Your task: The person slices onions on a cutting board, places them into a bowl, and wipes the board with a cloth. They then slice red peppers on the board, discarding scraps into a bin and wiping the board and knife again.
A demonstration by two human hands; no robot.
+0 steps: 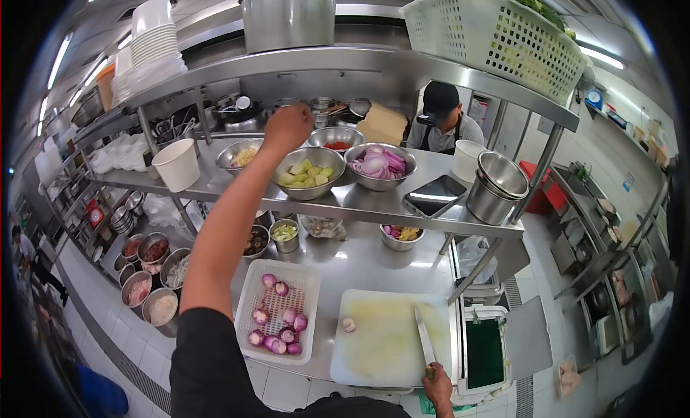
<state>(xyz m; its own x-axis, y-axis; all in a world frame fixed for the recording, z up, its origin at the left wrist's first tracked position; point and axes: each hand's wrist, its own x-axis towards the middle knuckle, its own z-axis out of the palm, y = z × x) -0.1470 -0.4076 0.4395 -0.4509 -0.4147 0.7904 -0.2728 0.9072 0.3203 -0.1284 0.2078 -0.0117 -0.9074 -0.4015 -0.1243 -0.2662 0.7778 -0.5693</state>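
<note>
left hand (287, 128) raised, closed, contents unclear | bowl (310, 172) just below its grip | right hand (437, 384) holds knife (424, 337), blade pointing away

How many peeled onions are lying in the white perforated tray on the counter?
9 in the white tray: two at the far end, three mid-tray, four near the front. Overlaps may hide more.
</note>
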